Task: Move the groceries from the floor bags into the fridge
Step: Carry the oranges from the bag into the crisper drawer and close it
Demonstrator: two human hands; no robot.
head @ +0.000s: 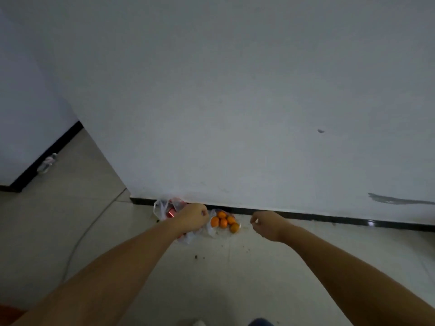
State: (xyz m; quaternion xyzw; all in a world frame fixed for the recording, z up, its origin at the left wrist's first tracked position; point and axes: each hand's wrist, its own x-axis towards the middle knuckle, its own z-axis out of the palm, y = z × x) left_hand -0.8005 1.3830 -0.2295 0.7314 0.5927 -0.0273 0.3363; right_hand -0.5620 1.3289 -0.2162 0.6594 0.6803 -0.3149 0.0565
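I see both arms stretched forward and down toward two bags at the foot of the white wall (pixel 235 102). My left hand (pixel 193 216) hovers over the left bag (pixel 162 209), a thin clear plastic one with red cans (pixel 171 213) showing inside; the fingers are curled in, and I cannot tell whether they grip the plastic or hold nothing, since the hand covers that part of the bag. My right hand (pixel 267 223) hangs in the air just right of the second bag (pixel 213 230), apart from it, with its fingers loosely curled and nothing between them.

The second bag is also clear plastic and lies open on the tiled floor (pixel 106 220), holding a cluster of oranges (pixel 223 221). Both bags sit against the black skirting board (pixel 306 216), touching or nearly touching each other beneath my left hand.

A grey cable (pixel 80 241) runs across the floor on the left. Farther off, by the skirting in the left corner, lies a clear plastic bottle (pixel 47 163). Dark crumbs (pixel 199 257) dot the tiles near the bags. The fridge is not in view.
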